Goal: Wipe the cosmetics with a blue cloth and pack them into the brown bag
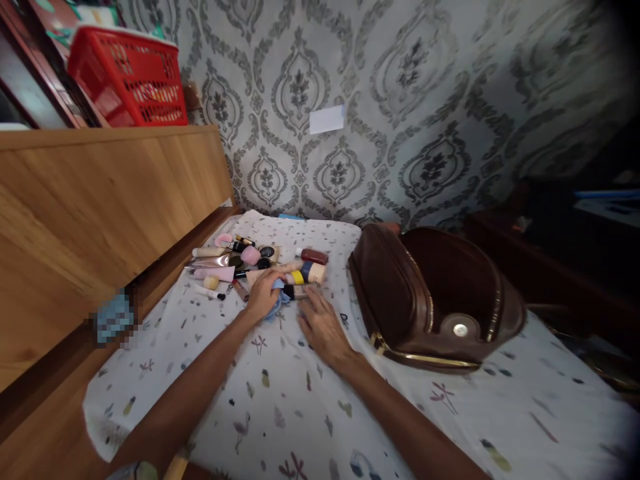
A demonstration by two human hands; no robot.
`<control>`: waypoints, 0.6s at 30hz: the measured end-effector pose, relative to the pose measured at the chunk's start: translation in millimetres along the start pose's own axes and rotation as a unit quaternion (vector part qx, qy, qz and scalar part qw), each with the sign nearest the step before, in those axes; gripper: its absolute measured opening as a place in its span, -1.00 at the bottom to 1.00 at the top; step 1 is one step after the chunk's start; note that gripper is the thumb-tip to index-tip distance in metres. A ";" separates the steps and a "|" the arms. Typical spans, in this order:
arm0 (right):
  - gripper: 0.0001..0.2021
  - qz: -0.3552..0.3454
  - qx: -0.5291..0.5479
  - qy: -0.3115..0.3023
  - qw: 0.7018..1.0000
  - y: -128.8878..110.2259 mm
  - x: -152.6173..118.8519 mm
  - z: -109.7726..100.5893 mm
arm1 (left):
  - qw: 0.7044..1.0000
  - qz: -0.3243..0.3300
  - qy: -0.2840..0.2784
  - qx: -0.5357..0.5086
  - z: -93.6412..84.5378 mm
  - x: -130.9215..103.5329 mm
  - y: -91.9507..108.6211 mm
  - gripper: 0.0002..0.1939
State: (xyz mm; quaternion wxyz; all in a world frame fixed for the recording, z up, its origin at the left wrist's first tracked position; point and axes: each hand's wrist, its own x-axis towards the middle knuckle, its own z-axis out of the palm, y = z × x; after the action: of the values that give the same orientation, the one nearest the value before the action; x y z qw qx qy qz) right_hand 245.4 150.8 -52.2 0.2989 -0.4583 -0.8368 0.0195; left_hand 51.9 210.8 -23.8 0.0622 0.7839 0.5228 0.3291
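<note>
Head view: patterned wall (400, 87) at the back, then the printed white surface (310, 427) running up to it. Wooden panel (125, 193) stood along the surface's left edge, with a red basket (125, 80) on top at its far end. We had the brown bag (387, 287) on the right half of the surface, mouth gaping, magnetic snap toward the near edge. Cosmetics (251, 255) lay loose in a cluster toward the far-left corner; the red-brown bottle (315, 256) sat a bit apart, on the bag side.

Hands: both of ours worked at the near-right fringe of that cluster, well in from the near edge. Left hand (264, 295) had its fingers together and bent over the blue cloth (273, 311), gripping it as far as we could judge; thumb was unreadable. Right hand (324, 327) had fingers loosely spread and nearly straight, wrapped around nothing we could see.

Key relation: the black-capped bottle (299, 291) lay between the two hands, long axis left-right, roughly parallel to the far edge. Cap end pointed at the left hand and met the cloth; pale end ran in by the right fingertips. So left was nearer the cap, right nearer the body. Whether the right tips touched it, we couldn't tell. Yellow-banded tube (297, 277) lay just beyond, on the far-edge side.
</note>
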 end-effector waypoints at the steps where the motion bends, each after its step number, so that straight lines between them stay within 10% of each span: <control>1: -0.74 -0.001 -0.001 -0.001 1.000 0.2 0.0 0.2 | 1.000 -0.006 0.003 0.008 -2.4 3.9 -2.7 -0.63; 11: -0.74 0.009 -0.006 0.002 1.000 1.3 0.3 4.6 | 0.985 -0.088 0.042 0.141 -48.1 60.8 -53.9 -0.51; 18: -0.74 0.008 -0.005 -0.006 1.000 0.6 0.0 1.9 | 0.971 -0.092 -0.034 0.220 -57.3 82.9 -57.5 -0.62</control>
State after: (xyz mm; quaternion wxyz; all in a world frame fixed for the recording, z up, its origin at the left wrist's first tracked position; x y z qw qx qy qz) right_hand 244.9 151.6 -53.9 0.2914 -0.4659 -0.8352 0.0208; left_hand -6.5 293.6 32.7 -0.0637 0.7375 0.6499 0.1722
